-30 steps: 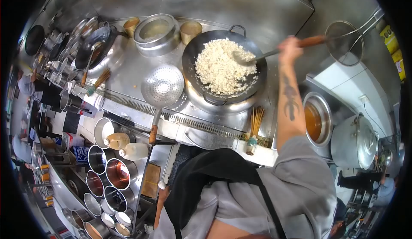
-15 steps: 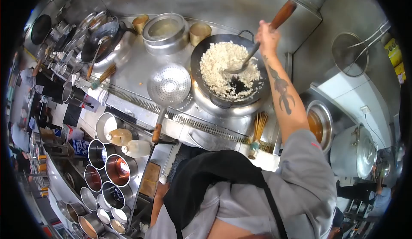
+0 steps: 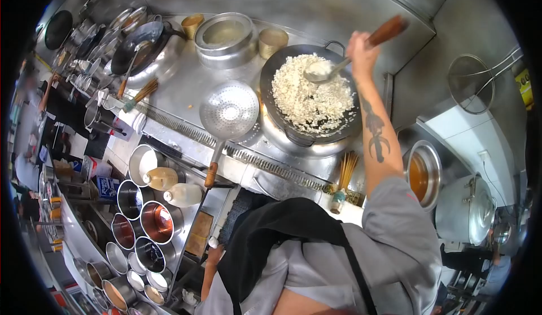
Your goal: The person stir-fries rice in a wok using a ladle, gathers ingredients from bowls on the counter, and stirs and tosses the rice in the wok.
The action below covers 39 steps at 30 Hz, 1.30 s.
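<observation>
My right hand (image 3: pixel 363 56) is wrapped round the handle of a ladle (image 3: pixel 322 73) with a wooden grip end. The ladle's bowl, with some rice in it, is over the upper part of the rice (image 3: pixel 307 97). That pale rice is spread through a dark wok (image 3: pixel 271 111) on the stove. Low beside my apron, my left hand (image 3: pixel 214 254) is closed at a small white thing too unclear to name. Part of that hand is hidden.
A perforated strainer (image 3: pixel 228 111) lies left of the wok. Behind it stand a lidded metal pot (image 3: pixel 226 52) and a brass-coloured tin (image 3: pixel 272 42). A bamboo brush (image 3: pixel 344 179) rests at the stove's front. Sauce pots (image 3: pixel 160 220) and bottles (image 3: pixel 183 195) fill the left counter.
The ladle has risen from the middle of the rice toward the wok's back, and its bowl now carries rice. The rice has spread lower right. The whole view has shifted slightly.
</observation>
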Available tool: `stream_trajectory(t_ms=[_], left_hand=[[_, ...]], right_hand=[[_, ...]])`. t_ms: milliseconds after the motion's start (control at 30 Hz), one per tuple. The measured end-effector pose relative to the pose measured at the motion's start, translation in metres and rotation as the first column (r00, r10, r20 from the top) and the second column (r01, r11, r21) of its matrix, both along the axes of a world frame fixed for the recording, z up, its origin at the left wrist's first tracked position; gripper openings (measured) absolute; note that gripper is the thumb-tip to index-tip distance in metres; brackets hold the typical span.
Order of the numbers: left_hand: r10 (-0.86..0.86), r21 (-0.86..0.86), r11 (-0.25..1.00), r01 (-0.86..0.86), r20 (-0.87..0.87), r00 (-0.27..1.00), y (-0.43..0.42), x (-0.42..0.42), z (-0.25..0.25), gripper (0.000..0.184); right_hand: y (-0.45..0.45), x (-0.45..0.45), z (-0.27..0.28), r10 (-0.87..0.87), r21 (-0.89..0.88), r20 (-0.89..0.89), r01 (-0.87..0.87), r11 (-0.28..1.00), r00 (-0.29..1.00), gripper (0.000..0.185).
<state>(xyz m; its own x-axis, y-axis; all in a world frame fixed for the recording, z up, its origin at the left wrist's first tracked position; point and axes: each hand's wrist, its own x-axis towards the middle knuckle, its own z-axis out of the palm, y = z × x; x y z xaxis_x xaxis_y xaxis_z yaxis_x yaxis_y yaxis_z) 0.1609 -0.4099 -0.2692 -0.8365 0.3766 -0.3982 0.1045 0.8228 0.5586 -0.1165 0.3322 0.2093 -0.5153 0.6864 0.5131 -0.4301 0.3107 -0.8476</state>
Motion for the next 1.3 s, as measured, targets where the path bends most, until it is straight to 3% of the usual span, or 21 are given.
stream_trajectory(t_ms=[33, 67, 133, 200, 267, 333, 433, 467, 567, 633, 667, 767, 900, 933, 967, 1033, 1100, 1133, 1233, 1267, 1300], left_hand=[[-0.096, -0.03, 0.995, 0.095, -0.022, 0.995, -0.007, 0.001, 0.0, 0.018], [0.001, 0.035, 0.999, -0.002, 0.025, 1.0, -0.003, -0.005, 0.006, 0.019], [0.328, 0.214, 0.895, -0.393, 0.283, 0.901, 0.019, -0.018, 0.036, 0.022], [0.453, 0.27, 0.74, -0.616, 0.477, 0.753, 0.069, -0.046, 0.119, 0.026], [0.467, 0.175, 0.739, -0.65, 0.562, 0.683, 0.126, -0.08, 0.222, 0.028], [0.447, 0.192, 0.7, -0.688, 0.633, 0.632, 0.149, -0.104, 0.242, 0.03], [0.339, 0.329, 0.599, -0.73, 0.722, 0.603, 0.182, -0.142, 0.241, 0.034], [0.304, 0.322, 0.596, -0.735, 0.758, 0.578, 0.198, -0.156, 0.251, 0.037], [0.079, 0.584, 0.615, -0.529, 0.622, 0.779, 0.246, -0.192, 0.251, 0.043], [-0.026, 0.585, 0.727, -0.36, 0.547, 0.837, 0.269, -0.22, 0.235, 0.05], [0.086, 0.542, 0.753, -0.372, 0.48, 0.873, 0.289, -0.225, 0.237, 0.056], [-0.04, 0.522, 0.842, 0.135, -0.189, 0.981, 0.303, -0.255, 0.168, 0.069], [-0.138, 0.102, 0.983, 0.155, -0.155, 0.978, 0.315, -0.257, 0.18, 0.072], [-0.183, 0.052, 0.98, 0.191, -0.127, 0.975, 0.317, -0.256, 0.187, 0.074], [-0.222, 0.005, 0.975, 0.224, -0.103, 0.97, 0.319, -0.256, 0.192, 0.077], [-0.25, -0.034, 0.968, 0.248, -0.124, 0.96, 0.316, -0.255, 0.195, 0.076], [-0.264, -0.093, 0.963, 0.253, -0.137, 0.955, 0.321, -0.254, 0.203, 0.075], [-0.273, -0.141, 0.955, 0.26, -0.086, 0.958, 0.323, -0.254, 0.21, 0.074], [-0.327, -0.136, 0.939, 0.317, -0.063, 0.943, 0.321, -0.256, 0.214, 0.075], [-0.33, -0.14, 0.94, 0.312, -0.132, 0.935, 0.319, -0.256, 0.204, 0.075], [-0.339, -0.138, 0.937, 0.321, -0.144, 0.93, 0.315, -0.254, 0.202, 0.075]], right_hand=[[0.003, -0.007, -0.037, 0.005, -0.079, 0.045, -0.001, 0.997, 0.999, 0.023], [0.011, -0.018, -0.057, 0.051, -0.066, 0.116, -0.044, 0.997, 0.992, 0.025], [0.006, -0.028, -0.015, 0.066, -0.068, 0.208, -0.053, 0.996, 0.976, 0.026], [-0.004, -0.024, 0.012, 0.066, -0.036, 0.201, -0.06, 0.998, 0.977, 0.025], [-0.03, -0.008, 0.008, 0.075, -0.049, 0.032, -0.073, 0.996, 0.997, 0.02], [-0.03, -0.02, -0.032, 0.179, -0.047, -0.063, -0.182, 0.982, 0.982, 0.016], [-0.021, -0.043, -0.02, 0.196, -0.078, 0.3, -0.181, 0.98, 0.933, 0.022], [-0.029, -0.032, -0.007, 0.127, -0.026, 0.297, -0.125, 0.992, 0.946, 0.022], [-0.039, -0.027, 0.01, -0.049, 0.116, 0.268, 0.018, 0.993, 0.962, 0.024], [-0.02, -0.027, -0.052, -0.153, 0.13, 0.288, 0.12, 0.984, 0.945, 0.025], [-0.011, -0.027, -0.064, -0.043, 0.072, 0.162, 0.032, 0.997, 0.986, 0.027], [-0.001, -0.014, -0.016, 0.077, 0.049, 0.185, -0.087, 0.995, 0.98, 0.029], [-0.03, 0.04, -0.008, -0.192, 0.052, 0.184, 0.186, 0.981, 0.964, 0.027], [-0.008, 0.027, -0.056, -0.236, 0.145, 0.261, 0.203, 0.968, 0.936, 0.028], [-0.002, 0.029, -0.062, 0.0, -0.003, 0.208, 0.001, 1.0, 0.978, 0.025], [0.014, 0.035, -0.028, -0.01, -0.011, 0.273, 0.013, 1.0, 0.962, 0.02], [0.012, 0.057, 0.009, -0.08, 0.062, 0.13, 0.073, 0.995, 0.988, 0.016], [0.024, 0.059, 0.006, -0.151, -0.061, 0.064, 0.155, 0.986, 0.986, 0.017], [0.043, 0.058, -0.019, 0.035, -0.023, 0.277, -0.029, 0.999, 0.96, 0.019], [0.058, 0.056, -0.009, -0.007, 0.176, 0.423, -0.075, 0.982, 0.906, 0.021], [0.05, 0.061, 0.006, -0.062, 0.167, 0.366, 0.0, 0.986, 0.929, 0.022]])
